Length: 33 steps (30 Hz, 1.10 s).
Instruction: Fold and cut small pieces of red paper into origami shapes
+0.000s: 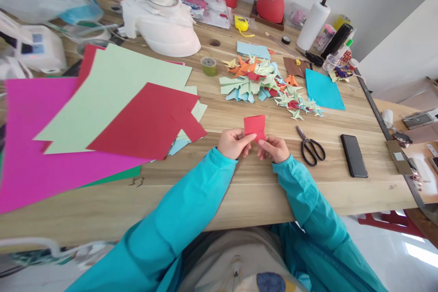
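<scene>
A small folded piece of red paper point(255, 125) is held over the wooden table point(239, 182) near its front edge. My left hand point(234, 142) pinches its lower left corner. My right hand point(273, 148) pinches its lower right part. Both hands are closed on the paper, in teal sleeves. Black scissors point(310, 147) lie just right of my right hand.
Large red point(147, 121), pale green point(112, 91) and pink point(37, 146) paper sheets lie stacked at left. A pile of folded paper shapes point(263, 84) sits behind the hands, with a blue sheet point(323, 90) beside it. A black phone point(354, 155) lies at right. A white container point(160, 20) and paper towel roll point(313, 25) stand at the back.
</scene>
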Tool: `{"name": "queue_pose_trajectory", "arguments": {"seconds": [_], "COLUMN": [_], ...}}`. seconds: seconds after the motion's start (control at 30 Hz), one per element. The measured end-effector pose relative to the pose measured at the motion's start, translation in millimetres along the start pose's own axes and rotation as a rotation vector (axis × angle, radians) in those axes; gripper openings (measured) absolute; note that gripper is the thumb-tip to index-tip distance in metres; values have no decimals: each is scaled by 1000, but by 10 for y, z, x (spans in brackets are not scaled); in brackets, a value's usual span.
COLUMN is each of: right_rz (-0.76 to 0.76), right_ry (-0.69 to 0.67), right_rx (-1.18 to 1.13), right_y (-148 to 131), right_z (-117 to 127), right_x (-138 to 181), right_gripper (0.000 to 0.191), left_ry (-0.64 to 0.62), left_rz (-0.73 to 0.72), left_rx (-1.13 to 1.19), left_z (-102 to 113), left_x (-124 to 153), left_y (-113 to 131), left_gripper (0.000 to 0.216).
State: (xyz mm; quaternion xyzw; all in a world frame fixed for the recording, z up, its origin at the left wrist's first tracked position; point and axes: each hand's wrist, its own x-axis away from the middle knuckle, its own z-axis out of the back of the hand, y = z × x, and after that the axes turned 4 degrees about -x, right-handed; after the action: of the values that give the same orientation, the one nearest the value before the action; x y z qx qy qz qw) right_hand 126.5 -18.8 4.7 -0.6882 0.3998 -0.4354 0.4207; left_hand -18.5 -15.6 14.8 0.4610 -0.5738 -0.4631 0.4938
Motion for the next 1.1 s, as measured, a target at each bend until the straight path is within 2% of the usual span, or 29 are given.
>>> {"name": "queue_pose_trajectory", "arguments": {"seconds": [0.1,0.2,0.43,0.57,0.73,0.9,1.1], "right_rz": [2,-33,-17,-3,-45,-58,-68], "right_ry": [-39,-40,54,47,-30,-39,-55], "right_rx": [49,69,148,80,-32,-48,-52], "right_y": [-16,-28,15,37,13,19,6], "right_z": [-12,-21,-55,-55,-37,-20,-29], "right_x": [17,28,49,28,14,15,22], "right_gripper": [40,42,42,43,45,43,43], "left_ry": [-22,42,49,87,179,146,138], "left_rz": [-2,-4,41,32,12,56,-15], "left_rx": [-35,-15,108,161,204,194,114], "left_z": [-39,-49,-2,18,22,4,21], "left_x": [26,22,-32,-55,-77,-80,-78], "left_y": [-11,-27,-69,-71,-35,-52,-91], "left_gripper": [32,34,34,34,33,29,30]}}
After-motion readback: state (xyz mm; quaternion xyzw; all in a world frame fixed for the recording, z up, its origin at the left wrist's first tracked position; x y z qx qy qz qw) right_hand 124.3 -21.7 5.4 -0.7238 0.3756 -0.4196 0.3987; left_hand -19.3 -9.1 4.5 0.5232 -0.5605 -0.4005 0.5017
